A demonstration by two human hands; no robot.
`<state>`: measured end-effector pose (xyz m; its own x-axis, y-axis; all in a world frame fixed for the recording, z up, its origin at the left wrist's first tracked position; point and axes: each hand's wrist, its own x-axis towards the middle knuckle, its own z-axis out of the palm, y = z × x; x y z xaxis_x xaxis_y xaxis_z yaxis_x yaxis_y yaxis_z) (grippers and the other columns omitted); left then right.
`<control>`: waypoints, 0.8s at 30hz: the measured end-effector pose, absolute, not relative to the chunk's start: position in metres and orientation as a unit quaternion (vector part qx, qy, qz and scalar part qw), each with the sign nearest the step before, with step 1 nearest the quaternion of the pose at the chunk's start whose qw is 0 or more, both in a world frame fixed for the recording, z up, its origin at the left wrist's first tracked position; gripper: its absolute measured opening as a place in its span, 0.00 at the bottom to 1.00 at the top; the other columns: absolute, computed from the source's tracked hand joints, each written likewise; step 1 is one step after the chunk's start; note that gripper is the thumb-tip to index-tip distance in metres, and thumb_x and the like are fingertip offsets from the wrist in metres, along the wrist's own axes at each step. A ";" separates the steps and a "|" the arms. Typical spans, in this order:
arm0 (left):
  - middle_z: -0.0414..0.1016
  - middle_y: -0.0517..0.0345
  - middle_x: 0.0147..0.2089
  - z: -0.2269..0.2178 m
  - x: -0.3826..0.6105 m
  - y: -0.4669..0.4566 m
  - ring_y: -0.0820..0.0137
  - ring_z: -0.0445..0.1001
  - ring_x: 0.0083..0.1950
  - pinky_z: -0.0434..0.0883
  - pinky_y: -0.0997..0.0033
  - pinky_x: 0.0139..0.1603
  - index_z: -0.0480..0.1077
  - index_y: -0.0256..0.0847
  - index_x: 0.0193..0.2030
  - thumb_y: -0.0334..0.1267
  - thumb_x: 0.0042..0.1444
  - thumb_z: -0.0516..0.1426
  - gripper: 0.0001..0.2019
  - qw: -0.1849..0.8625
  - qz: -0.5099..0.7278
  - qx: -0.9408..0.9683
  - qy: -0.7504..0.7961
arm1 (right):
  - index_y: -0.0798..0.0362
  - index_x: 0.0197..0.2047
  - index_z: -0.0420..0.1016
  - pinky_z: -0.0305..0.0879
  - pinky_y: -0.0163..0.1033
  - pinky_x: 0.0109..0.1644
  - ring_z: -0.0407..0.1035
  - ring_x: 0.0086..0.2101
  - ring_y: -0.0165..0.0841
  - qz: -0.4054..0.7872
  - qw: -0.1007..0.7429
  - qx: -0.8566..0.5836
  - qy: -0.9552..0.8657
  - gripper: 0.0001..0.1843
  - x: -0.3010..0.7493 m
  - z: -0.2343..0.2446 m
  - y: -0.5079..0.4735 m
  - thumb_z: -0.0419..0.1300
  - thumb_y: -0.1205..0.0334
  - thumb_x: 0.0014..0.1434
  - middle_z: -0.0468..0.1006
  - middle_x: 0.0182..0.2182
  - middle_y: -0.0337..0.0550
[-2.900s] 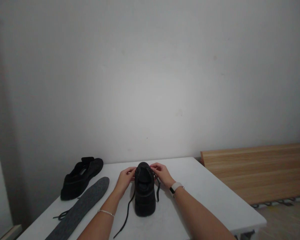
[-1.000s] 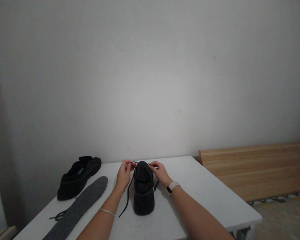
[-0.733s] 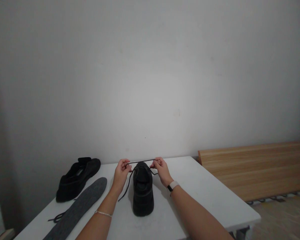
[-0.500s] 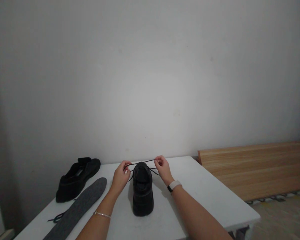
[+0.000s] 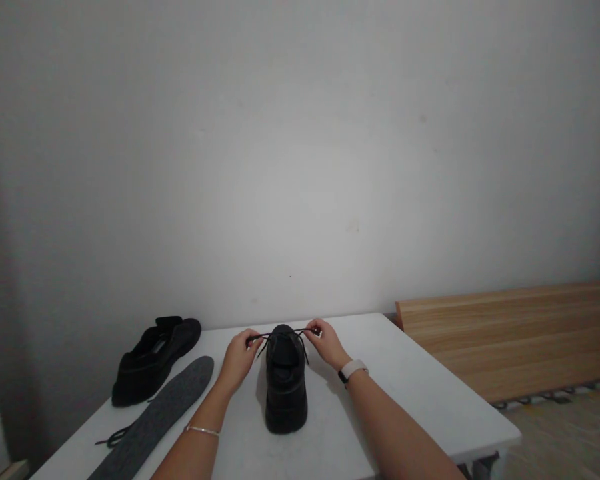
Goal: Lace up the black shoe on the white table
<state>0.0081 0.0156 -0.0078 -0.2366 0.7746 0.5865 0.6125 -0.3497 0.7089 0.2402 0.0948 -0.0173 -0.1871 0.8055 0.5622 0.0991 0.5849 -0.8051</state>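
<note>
A black shoe (image 5: 286, 393) stands upright on the white table, its heel toward me. Across its top runs a black shoelace (image 5: 263, 335), stretched out to both sides. My left hand (image 5: 241, 353) pinches the lace on the left of the shoe, and my right hand (image 5: 327, 341) pinches it on the right. Short loose bits of lace hang down at either side of the shoe. The front of the shoe and its eyelets are hidden behind the tongue and collar.
A second black shoe (image 5: 153, 360) sits at the table's back left. Beside it lies a grey insole (image 5: 170, 407) with a dark lace (image 5: 116, 437) partly under it. The white table (image 5: 405, 400) meets the wall; a wooden board (image 5: 505, 340) leans at the right.
Both hands have come slightly lower, and the right hand's stretch of lace is now lower and nearer level. The loose lace at the right now hangs down along the shoe.
</note>
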 end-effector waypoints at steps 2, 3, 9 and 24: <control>0.74 0.56 0.27 -0.008 0.005 0.019 0.65 0.69 0.30 0.65 0.68 0.35 0.73 0.39 0.28 0.47 0.42 0.60 0.13 0.119 0.605 0.568 0.545 | 0.53 0.28 0.72 0.61 0.43 0.46 0.64 0.37 0.36 0.312 0.591 -0.330 -0.666 0.07 0.243 -0.015 0.096 0.63 0.58 0.45 0.73 0.31 0.42; 0.74 0.56 0.28 -0.007 0.004 0.020 0.65 0.69 0.31 0.66 0.68 0.35 0.73 0.39 0.28 0.47 0.40 0.61 0.14 0.146 0.634 0.539 0.535 | 0.53 0.28 0.72 0.60 0.44 0.48 0.64 0.39 0.37 0.314 0.611 -0.332 -0.646 0.08 0.244 -0.014 0.096 0.63 0.59 0.45 0.73 0.32 0.43; 0.76 0.54 0.33 0.003 0.008 0.013 0.64 0.75 0.39 0.70 0.65 0.40 0.67 0.39 0.31 0.47 0.45 0.57 0.14 0.306 0.746 0.391 0.443 | 0.51 0.34 0.62 0.67 0.43 0.40 0.70 0.32 0.33 0.408 0.695 -0.294 -0.514 0.12 0.243 -0.009 0.101 0.57 0.54 0.50 0.74 0.31 0.42; 0.64 0.64 0.24 0.038 0.017 -0.013 0.72 0.64 0.25 0.63 0.75 0.26 0.67 0.40 0.37 0.50 0.53 0.54 0.15 -0.019 0.746 0.424 0.512 | 0.50 0.36 0.66 0.43 0.27 0.17 0.50 0.16 0.22 0.436 0.758 -0.256 -0.411 0.11 0.253 0.027 0.082 0.58 0.56 0.49 0.57 0.17 0.26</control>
<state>0.0168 -0.0133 0.0385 -0.6390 0.4069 0.6527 0.4625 -0.4747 0.7488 0.2527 0.0824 0.0274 0.2811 0.8721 0.4006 -0.4513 0.4885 -0.7468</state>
